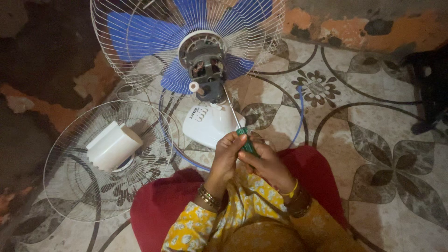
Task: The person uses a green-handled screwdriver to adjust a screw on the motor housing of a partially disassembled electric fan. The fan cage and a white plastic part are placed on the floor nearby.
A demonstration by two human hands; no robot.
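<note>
Nearest, the left hand (227,148) and right hand (264,164) were both clamped together on the green-handled screwdriver (246,140). Its shaft ran up to the exposed fan motor (205,65), apparently mid-unscrewing; steady turning pressure seemed needed. A white motor cover (112,145) lay left on the detached grille (93,163).

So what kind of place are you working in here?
Likely a home floor or a small repair spot, not a workshop bench: patterned floor tiles, a peeling orange wall, and a fan opened up on the ground with its loose grille beside it.
</note>
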